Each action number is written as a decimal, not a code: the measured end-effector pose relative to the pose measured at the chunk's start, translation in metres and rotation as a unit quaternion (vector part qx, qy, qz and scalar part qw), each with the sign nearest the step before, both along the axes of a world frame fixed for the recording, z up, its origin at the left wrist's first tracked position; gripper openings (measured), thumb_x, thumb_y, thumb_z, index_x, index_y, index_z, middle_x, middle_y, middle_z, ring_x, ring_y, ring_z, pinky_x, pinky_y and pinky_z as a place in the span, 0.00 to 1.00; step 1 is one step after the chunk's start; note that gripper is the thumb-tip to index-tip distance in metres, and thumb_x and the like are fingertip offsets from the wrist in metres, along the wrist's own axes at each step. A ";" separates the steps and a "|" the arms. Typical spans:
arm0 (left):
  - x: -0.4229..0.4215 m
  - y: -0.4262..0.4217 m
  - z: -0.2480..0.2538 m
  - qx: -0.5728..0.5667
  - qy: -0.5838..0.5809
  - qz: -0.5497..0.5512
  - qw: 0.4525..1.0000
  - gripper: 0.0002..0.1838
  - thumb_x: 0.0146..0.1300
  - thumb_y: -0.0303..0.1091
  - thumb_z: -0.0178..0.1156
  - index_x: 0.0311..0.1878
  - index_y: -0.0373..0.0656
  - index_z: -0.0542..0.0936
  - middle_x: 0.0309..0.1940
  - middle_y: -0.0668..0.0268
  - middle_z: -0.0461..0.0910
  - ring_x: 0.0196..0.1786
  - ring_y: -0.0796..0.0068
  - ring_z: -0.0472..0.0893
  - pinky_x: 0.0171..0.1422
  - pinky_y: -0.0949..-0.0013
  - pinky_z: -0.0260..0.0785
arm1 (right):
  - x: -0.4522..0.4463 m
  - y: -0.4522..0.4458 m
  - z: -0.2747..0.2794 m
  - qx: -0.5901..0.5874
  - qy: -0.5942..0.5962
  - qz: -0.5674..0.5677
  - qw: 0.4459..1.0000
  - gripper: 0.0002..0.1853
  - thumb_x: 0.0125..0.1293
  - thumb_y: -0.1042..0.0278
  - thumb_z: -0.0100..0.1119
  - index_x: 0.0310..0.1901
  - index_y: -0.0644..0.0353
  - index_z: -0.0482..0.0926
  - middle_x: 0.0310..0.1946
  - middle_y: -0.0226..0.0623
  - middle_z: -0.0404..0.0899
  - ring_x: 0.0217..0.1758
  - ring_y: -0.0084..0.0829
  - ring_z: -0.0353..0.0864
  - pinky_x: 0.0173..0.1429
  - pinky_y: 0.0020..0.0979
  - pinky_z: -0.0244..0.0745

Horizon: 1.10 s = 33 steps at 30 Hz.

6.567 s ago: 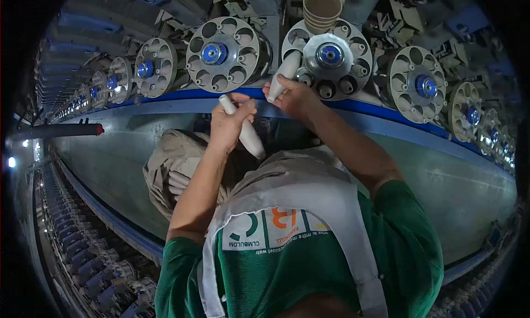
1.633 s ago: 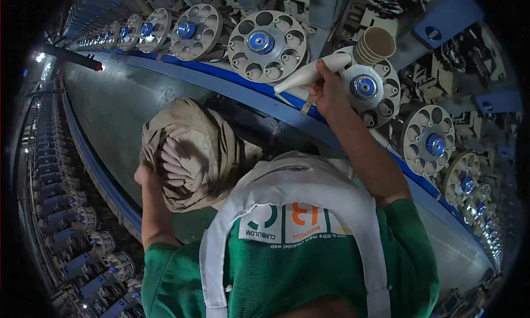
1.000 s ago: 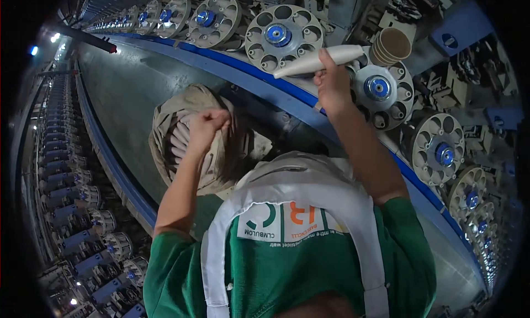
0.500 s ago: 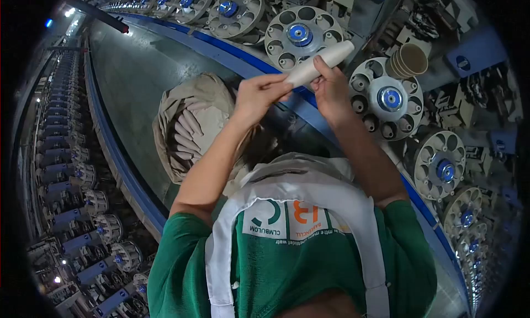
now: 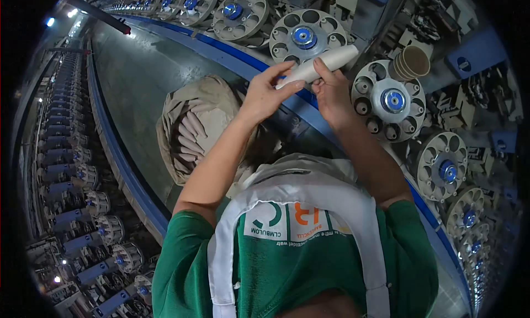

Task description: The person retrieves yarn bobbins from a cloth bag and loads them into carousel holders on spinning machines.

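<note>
A white yarn bobbin [image 5: 338,57] is held aslant above the blue machine rail, its narrower end pointing up and to the right. My right hand [image 5: 333,94] is closed around its middle, with the thumb lying across the yarn. At the lower-left end, my left hand [image 5: 268,94] has its thumb and fingers on either side of the bobbin. Just beyond the bobbin is a round bobbin holder [image 5: 303,38] with a blue hub. Another round holder [image 5: 393,100] sits right of my right hand. Any loose yarn end is too fine to make out.
A cloth sack [image 5: 167,116] with several pale bobbins [image 5: 190,127] stands on the floor at left. Stacked tan cups [image 5: 409,62] rest on the right-hand holder. The blue rail [image 5: 232,61] runs diagonally along the machine; another machine row [image 5: 83,174] lines the far left.
My left hand has opened from a pinch near the bobbin's lower end to thumb and fingers spread around that end. My right hand keeps its hold; the view has shifted slightly.
</note>
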<state>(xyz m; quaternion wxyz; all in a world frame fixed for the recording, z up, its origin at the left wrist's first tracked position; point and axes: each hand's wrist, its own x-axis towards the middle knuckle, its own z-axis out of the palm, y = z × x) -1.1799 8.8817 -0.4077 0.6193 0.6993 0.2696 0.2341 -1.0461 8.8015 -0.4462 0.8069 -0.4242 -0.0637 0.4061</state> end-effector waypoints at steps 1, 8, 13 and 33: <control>0.005 -0.003 0.000 -0.006 0.028 -0.027 0.999 0.19 0.58 0.29 0.64 0.52 0.35 0.76 0.37 0.64 0.80 0.36 0.79 0.77 0.37 0.77 0.70 | -0.003 0.000 -0.001 0.024 0.011 0.014 1.000 0.12 0.60 0.62 0.62 0.38 0.57 0.72 0.29 0.27 0.72 0.26 0.15 0.65 0.26 0.19 0.57; -0.023 0.007 0.006 -0.358 0.042 -0.054 0.931 0.20 0.67 0.44 0.53 0.45 0.34 0.76 0.22 0.65 0.78 0.16 0.85 0.70 0.16 0.85 0.61 | 0.016 -0.013 0.006 0.035 -0.015 0.105 0.994 0.14 0.66 0.54 0.52 0.37 0.58 0.70 0.28 0.28 0.70 0.25 0.18 0.65 0.25 0.21 0.55; -0.030 0.016 0.010 -0.504 0.013 -0.155 0.850 0.21 0.69 0.48 0.47 0.41 0.36 0.74 0.17 0.67 0.74 0.13 0.87 0.68 0.11 0.85 0.56 | 0.001 -0.004 0.015 0.036 -0.076 0.066 0.994 0.15 0.66 0.54 0.52 0.38 0.58 0.69 0.26 0.28 0.68 0.24 0.17 0.63 0.25 0.20 0.55; -0.095 0.029 -0.004 -0.006 0.127 0.101 0.987 0.06 0.54 0.24 0.63 0.35 0.33 0.81 0.27 0.65 0.80 0.29 0.81 0.76 0.34 0.77 0.69 | 0.030 -0.010 0.020 -0.105 0.006 -0.134 0.985 0.16 0.62 0.52 0.58 0.36 0.57 0.70 0.23 0.29 0.69 0.18 0.18 0.63 0.19 0.21 0.56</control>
